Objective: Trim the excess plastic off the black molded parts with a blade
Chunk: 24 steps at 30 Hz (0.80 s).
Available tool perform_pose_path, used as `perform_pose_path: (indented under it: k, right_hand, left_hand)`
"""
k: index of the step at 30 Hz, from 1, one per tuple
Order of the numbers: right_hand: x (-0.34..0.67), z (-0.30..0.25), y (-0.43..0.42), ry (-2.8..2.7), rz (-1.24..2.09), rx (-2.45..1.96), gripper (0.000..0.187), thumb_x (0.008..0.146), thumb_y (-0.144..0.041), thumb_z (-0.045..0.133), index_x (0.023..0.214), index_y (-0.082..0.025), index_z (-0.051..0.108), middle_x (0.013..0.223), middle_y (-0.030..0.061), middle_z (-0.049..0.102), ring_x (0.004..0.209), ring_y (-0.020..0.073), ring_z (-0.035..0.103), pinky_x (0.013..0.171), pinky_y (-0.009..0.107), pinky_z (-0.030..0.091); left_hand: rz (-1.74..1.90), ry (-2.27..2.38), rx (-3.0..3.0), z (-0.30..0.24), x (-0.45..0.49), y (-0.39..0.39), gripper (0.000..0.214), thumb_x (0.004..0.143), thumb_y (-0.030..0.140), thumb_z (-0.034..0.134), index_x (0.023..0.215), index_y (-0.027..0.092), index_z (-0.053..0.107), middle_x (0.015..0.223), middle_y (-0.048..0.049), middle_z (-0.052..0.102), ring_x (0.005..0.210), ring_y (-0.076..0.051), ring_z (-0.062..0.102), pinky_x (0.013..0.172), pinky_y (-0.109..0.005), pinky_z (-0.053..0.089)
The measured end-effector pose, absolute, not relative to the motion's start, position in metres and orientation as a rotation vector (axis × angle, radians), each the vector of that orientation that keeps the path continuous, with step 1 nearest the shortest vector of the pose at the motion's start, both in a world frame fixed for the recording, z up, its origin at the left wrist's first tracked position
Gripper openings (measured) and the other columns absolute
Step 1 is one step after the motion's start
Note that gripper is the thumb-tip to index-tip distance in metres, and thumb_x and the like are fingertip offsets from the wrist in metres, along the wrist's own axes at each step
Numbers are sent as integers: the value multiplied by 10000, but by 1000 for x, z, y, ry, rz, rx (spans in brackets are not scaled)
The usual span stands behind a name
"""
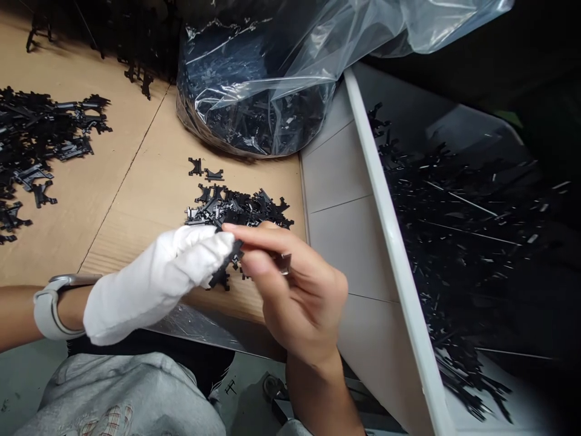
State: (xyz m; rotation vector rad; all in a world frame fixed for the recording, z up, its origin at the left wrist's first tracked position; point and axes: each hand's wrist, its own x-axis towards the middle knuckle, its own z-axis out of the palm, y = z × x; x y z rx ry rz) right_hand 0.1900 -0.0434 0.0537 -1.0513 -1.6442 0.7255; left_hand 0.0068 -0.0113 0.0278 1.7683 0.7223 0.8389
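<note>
**Ana:** What is the biggest thing here?

**Ben:** The flat brown cardboard bench point(136, 181). Beside it on the right stands a big white plastic bin point(385, 242) full of thin black plastic scraps point(463, 242). At the back sits a clear plastic bag stuffed with black parts point(254, 103).

**Ana:** And the smaller things?

**Ben:** A wide heap of black parts point(36, 151) lies far left. A little pile of black plastic parts point(240, 206) lies just behind the hands.

**Ana:** What do the hands hold?

**Ben:** The left hand in a white cloth glove point(154, 281) and the bare right hand point(295, 290) meet in the middle, above the front edge of the bench. Both are closed in a pinch on one small black plastic piece with prongs point(226, 266). The left pinches its top end, the right its side. A shiny bit shows at the right fingers; I cannot tell what it is.

**Ana:** How would the piece feel?

**Ben:** I think very light and stiff, and smooth. The thin prongs could snap, so the thick middle is the best spot to hold.
</note>
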Motion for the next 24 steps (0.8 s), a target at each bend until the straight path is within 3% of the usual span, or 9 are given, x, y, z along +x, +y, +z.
perform_pose_path:
  k: [2, 6, 11, 13, 17, 19, 22, 24]
  right_hand:
    - [191, 54, -44, -1634, 743, -1045, 184, 1014, -204, 637, 1125, -226, 781, 818, 10, 755, 684, 153, 667, 626, 306, 583]
    - [189, 54, -45, -1609, 762, -1031, 190, 913, -181, 782, 1101, -204, 775, 751, -12, 692, 656, 145, 643, 596, 282, 577]
    - [189, 54, -45, -1631, 730, -1003, 212, 903, -95, 748, 1096, -177, 773, 764, -12, 696, 671, 130, 649, 623, 261, 585]
    - [189, 55, -44, -1651, 718, -994, 210, 900, -85, 741, 1087, -173, 775, 793, -5, 730, 682, 125, 672, 642, 256, 592]
    - [190, 59, -44, -1628, 743, -1036, 194, 900, -77, 709, 1054, -166, 787, 839, 23, 787, 676, 147, 704, 638, 281, 607]
    - [190, 60, -44, -1614, 764, -1051, 193, 909, -99, 707, 1062, -183, 788, 819, 19, 784, 663, 161, 706, 620, 297, 611]
    - [189, 59, -45, -1596, 789, -1056, 192, 915, -138, 735, 1081, -222, 783, 789, 1, 761, 665, 164, 710, 612, 296, 614]
    - [188, 59, -46, -1579, 821, -1047, 196, 906, -155, 766, 1089, -224, 774, 780, -8, 750, 651, 155, 699, 605, 287, 611]
  left_hand:
    - [840, 707, 1679, 23, 9, -13, 332, 1041, 320, 472, 1229, 199, 717, 1335, -22, 771, 1264, -166, 721, 1193, -336, 533]
    - [866, 738, 1570, 22, 15, -13, 300, 1024, 320, 475, 1149, 217, 728, 1220, 6, 806, 1166, -159, 763, 1131, -310, 587]
    - [764, 724, 1455, 43, 17, -6, 191, 965, 310, 525, 953, 235, 701, 1071, 10, 832, 1054, -161, 794, 1034, -268, 637]
    - [709, 727, 1381, 47, 18, -5, 186, 938, 346, 522, 910, 243, 675, 1030, 22, 821, 1070, -165, 782, 1060, -280, 622]
    - [672, 810, 1321, 43, 19, -11, 267, 974, 368, 478, 1011, 212, 691, 1092, 0, 784, 1145, -157, 730, 1156, -313, 546]
    - [660, 841, 1311, 41, 19, -13, 294, 1003, 370, 450, 1028, 200, 689, 1068, -12, 773, 1047, -153, 734, 1052, -311, 600]
    - [657, 834, 1326, 43, 17, -11, 253, 976, 385, 479, 901, 211, 646, 876, 0, 752, 797, -142, 713, 792, -266, 650]
    - [709, 796, 1349, 44, 15, -8, 190, 934, 357, 527, 823, 227, 607, 822, 11, 760, 762, -137, 720, 780, -242, 656]
